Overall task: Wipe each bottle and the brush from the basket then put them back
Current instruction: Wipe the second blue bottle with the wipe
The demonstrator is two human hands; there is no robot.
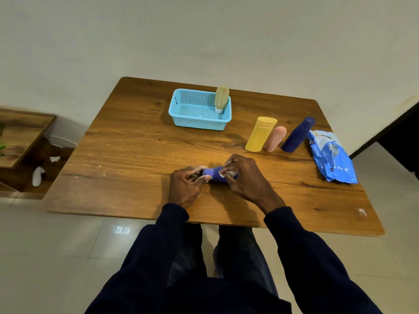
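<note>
A small purple bottle (215, 174) lies sideways just above the wooden table (136, 155) near its front edge. My left hand (184, 189) grips its cap end. My right hand (244, 177) pinches a white wipe (229, 172) against the bottle's body. The light blue basket (181, 109) stands at the back of the table with the cream-bristled brush (221, 98) upright in its right corner. To the right stand a yellow bottle (260, 134), a pink bottle (276, 138) and a dark blue bottle (298, 135).
A blue pack of wipes (331, 155) lies at the table's right edge. A low wooden shelf (20, 141) stands on the floor to the left, with crumpled white wipes (38, 175) in it. Tiled floor surrounds the table.
</note>
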